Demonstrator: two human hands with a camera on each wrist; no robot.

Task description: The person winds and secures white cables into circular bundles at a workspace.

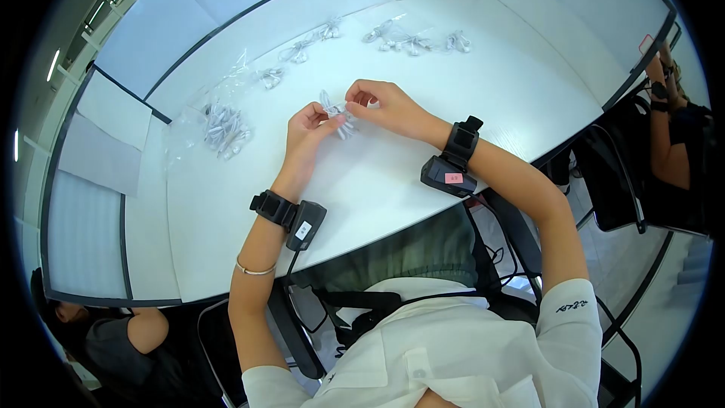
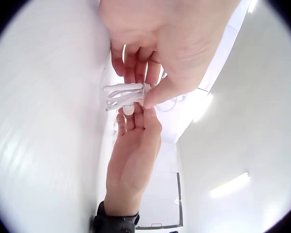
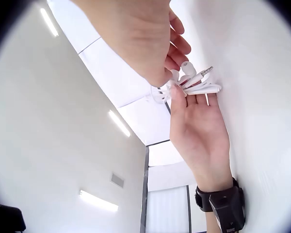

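A coiled bundle of white earphone cable (image 1: 329,106) is held above the white table in the head view. The left hand (image 1: 306,132) pinches it between thumb and fingers. From the other side, the right hand (image 1: 389,109) has its thumb and curled fingers at the bundle. In the left wrist view the folded cable (image 2: 123,94) lies across the left hand's fingers, under its thumb. The right wrist view shows a metal-tipped plug (image 3: 203,73) and a rounded white earbud (image 3: 187,68) sticking out of the bundle, beside the right hand's fingertips.
A pile of white cable bundles (image 1: 224,130) with clear plastic lies on the table's left. Several smaller bundles stand in a row along the back, including one at the right (image 1: 458,41). Low partitions (image 1: 249,0) edge the white table (image 1: 362,193). Other people sit beyond both sides.
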